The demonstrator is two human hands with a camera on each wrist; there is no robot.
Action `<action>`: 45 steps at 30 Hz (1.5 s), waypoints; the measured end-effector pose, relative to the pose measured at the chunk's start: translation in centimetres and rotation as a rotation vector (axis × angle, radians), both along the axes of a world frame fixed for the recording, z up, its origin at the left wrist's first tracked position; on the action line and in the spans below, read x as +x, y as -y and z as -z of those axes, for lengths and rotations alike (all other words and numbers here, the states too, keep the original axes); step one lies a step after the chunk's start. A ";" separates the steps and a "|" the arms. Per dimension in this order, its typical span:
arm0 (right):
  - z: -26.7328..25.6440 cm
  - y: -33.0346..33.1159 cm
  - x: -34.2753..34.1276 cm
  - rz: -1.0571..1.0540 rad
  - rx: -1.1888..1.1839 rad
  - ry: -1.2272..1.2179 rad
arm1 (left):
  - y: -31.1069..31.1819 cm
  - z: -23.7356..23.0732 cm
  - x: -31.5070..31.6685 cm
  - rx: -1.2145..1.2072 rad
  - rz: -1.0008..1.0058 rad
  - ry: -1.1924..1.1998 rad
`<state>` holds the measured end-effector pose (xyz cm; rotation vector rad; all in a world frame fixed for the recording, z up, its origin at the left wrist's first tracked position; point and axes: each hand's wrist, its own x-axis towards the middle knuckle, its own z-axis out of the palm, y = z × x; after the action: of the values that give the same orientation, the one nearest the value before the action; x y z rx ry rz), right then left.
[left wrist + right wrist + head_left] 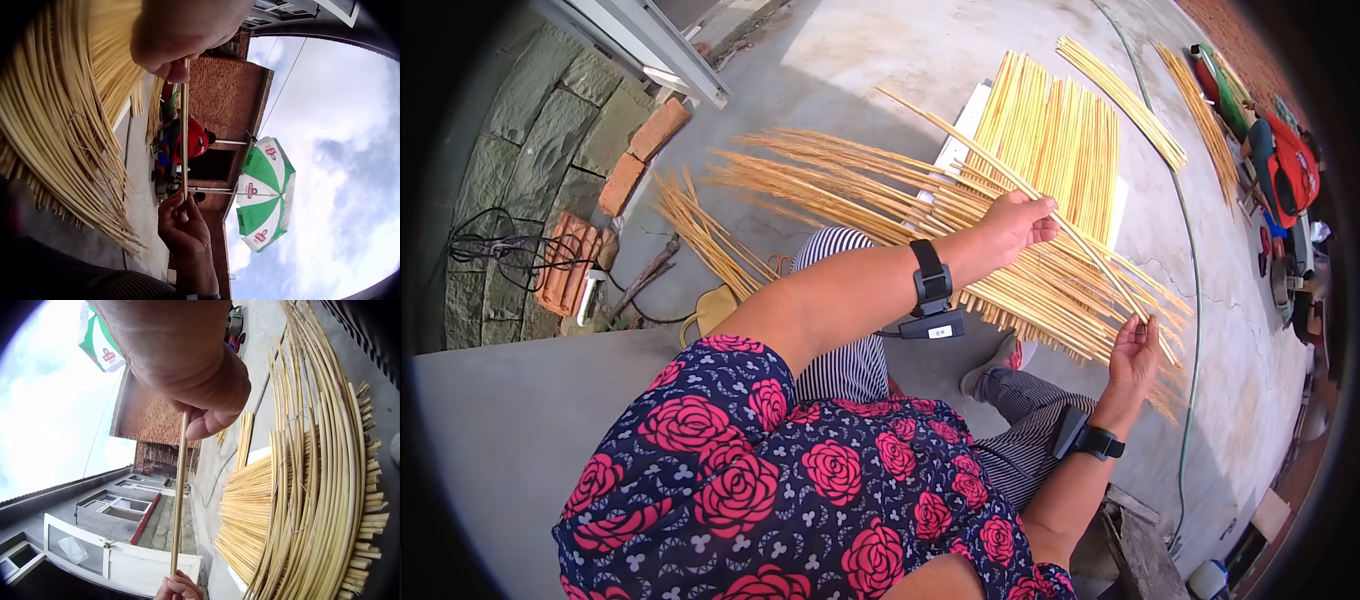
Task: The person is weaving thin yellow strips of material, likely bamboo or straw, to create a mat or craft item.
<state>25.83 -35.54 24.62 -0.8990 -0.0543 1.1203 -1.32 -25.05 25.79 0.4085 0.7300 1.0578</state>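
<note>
One or two thin straw-coloured stalks (1090,250) (184,131) (180,494) stretch between the two hands. My left hand (1012,232) (187,34) (179,587) pinches them between thumb and fingers near the middle of their length. Nearer their lower right end in the head view, my right hand (1135,355) (186,237) (194,369) pinches them with its fingertips. Beneath both hands lies a loose layer of long stalks with feathery tops (830,180), spread across a denser row of cut stalks (1050,130) (247,512). Thick cut ends (369,531) stick out along one side.
Another bundle (710,240) lies on the concrete at left, by bricks (658,130) and a black cable (495,250). Beyond the row are two narrow bundles (1125,100) and a hose (1190,240). Someone in red (197,139) is near a parasol (265,194).
</note>
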 end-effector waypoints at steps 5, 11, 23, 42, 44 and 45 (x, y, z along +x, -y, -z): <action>-0.7 -0.3 -1.1 -0.015 0.039 -0.007 | 0.0 -0.1 0.3 0.012 0.001 0.025; 0.1 -0.5 -0.2 -0.032 0.036 -0.009 | 0.1 -0.4 0.4 0.004 0.017 0.039; 0.1 -0.6 0.6 -0.005 0.005 -0.010 | 0.2 -0.8 1.3 0.053 0.006 0.074; -1.4 -0.9 -4.3 -0.048 0.020 0.005 | 0.4 -0.9 0.3 -0.008 -0.011 -0.013; -1.8 -0.9 -4.4 -0.016 -0.006 0.023 | 0.3 -0.8 0.3 -0.002 -0.004 -0.014; -2.1 -0.9 -4.5 -0.018 -0.008 0.034 | 0.3 -0.7 0.3 0.000 -0.004 -0.012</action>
<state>21.34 -34.66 26.68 -0.9263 -0.0858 1.1227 -0.98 -25.36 26.52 0.4143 0.7419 1.0595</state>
